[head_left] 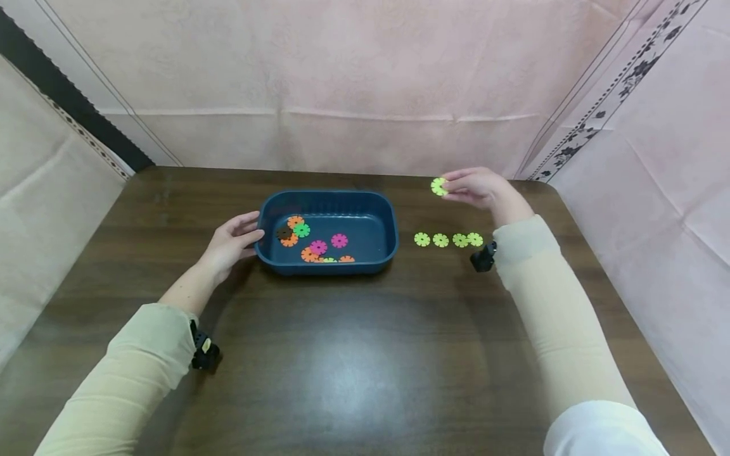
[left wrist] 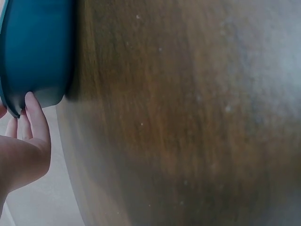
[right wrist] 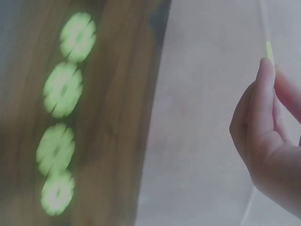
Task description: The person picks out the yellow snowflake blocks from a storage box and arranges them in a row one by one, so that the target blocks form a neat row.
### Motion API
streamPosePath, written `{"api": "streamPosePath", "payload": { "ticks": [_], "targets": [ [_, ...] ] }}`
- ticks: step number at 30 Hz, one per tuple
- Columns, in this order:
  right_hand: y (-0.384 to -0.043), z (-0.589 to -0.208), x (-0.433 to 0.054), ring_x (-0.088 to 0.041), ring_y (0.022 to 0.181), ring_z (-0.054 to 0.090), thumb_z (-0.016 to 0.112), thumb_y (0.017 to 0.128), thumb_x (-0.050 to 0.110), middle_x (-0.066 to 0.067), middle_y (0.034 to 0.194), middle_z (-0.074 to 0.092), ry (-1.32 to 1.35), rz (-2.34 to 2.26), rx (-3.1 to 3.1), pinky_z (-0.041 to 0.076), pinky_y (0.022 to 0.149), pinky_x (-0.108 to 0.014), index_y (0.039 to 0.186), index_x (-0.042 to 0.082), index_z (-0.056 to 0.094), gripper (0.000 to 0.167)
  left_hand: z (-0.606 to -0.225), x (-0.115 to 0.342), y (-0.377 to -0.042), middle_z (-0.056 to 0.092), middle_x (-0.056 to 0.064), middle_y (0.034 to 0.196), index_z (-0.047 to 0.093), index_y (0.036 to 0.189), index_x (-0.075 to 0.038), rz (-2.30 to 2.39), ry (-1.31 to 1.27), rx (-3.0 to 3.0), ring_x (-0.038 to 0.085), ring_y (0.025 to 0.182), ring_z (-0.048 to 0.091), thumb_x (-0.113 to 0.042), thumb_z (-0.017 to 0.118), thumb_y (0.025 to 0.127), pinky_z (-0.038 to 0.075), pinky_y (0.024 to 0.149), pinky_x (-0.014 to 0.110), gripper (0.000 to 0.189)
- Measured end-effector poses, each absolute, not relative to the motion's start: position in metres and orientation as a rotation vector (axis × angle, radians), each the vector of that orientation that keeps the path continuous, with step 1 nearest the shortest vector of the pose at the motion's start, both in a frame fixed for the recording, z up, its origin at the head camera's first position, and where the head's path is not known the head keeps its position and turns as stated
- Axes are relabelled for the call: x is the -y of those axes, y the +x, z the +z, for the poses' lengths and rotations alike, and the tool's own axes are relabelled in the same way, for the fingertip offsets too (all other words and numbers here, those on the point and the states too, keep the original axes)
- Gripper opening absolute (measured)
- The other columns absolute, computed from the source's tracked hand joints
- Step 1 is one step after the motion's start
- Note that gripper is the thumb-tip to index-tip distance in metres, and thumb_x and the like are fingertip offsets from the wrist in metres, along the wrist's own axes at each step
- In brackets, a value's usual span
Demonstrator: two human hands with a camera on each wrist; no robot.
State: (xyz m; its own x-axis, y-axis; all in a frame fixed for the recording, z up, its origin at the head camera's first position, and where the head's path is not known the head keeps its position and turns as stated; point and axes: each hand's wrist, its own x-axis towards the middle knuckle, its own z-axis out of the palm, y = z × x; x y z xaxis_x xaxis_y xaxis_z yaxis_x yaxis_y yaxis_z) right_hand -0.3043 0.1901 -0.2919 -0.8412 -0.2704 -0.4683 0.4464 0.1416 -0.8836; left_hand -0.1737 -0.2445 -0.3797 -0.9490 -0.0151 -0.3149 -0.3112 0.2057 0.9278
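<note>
My right hand (head_left: 476, 187) pinches a yellow-green snowflake disc (head_left: 438, 186) between thumb and fingertips, raised above the back right of the table. In the right wrist view that disc (right wrist: 269, 49) shows edge-on. Below it, a row of several more yellow-green snowflake discs (head_left: 440, 240) lies on the table, the two rightmost touching. To the left, my left hand (head_left: 230, 242) grips the left end of a dark blue plastic basin (head_left: 325, 268), its fingers at the rim and outer wall. Orange, green, brown and pink snowflake discs (head_left: 339, 240) lie scattered inside the basin.
The brown wooden table (head_left: 365, 354) has its far edge just behind the basin and the right hand. Pale cloth (head_left: 342, 76) hangs behind and at both sides. A small black camera (head_left: 483, 258) on the right wrist stands near the row's right end.
</note>
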Motion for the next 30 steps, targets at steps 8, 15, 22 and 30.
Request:
{"api": "streamPosePath", "payload": {
  "ticks": [8,15,22,30],
  "targets": [
    [-0.305,-0.322,-0.25,-0.01,0.073,0.066,0.05,0.091,-0.006,0.0,0.078,0.067,0.233,-1.795,-1.783,0.054,0.076,-0.019,0.081,0.013,0.064,0.026,-0.378,0.246,-0.171,0.031,0.015,0.15,0.026,0.148,-0.018,1.828,-0.33,-2.235,0.024,0.13,0.04,-0.028,0.05,0.097,0.049,0.076,0.012,0.058],
    [-0.301,-0.342,-0.286,-0.009,0.071,0.065,0.046,0.093,-0.005,0.0,0.075,0.067,0.405,-1.78,-1.737,0.054,0.075,-0.019,0.079,0.012,0.062,0.027,-0.378,0.246,-0.172,0.032,0.015,0.149,0.026,0.149,-0.018,1.826,-0.32,-2.24,0.022,0.126,0.042,-0.028,0.05,0.097,0.048,0.075,0.011,0.058],
    [-0.294,-0.362,-0.304,-0.008,0.069,0.065,0.047,0.093,-0.006,0.005,0.072,0.063,0.535,-1.683,-1.85,0.054,0.077,-0.019,0.088,0.011,0.057,0.02,-0.38,0.244,-0.172,0.032,0.015,0.149,0.025,0.149,-0.018,1.838,-0.314,-2.232,0.024,0.128,0.041,-0.026,0.049,0.097,0.048,0.072,0.01,0.057],
    [-0.289,-0.374,-0.316,-0.005,0.068,0.062,0.041,0.093,-0.009,0.009,0.071,0.06,0.498,-1.588,-1.887,0.053,0.077,-0.018,0.091,0.008,0.057,0.024,-0.38,0.244,-0.172,0.032,0.016,0.149,0.025,0.149,-0.017,1.839,-0.298,-2.237,0.023,0.127,0.042,-0.026,0.049,0.097,0.049,0.073,0.011,0.057]
  ]
}}
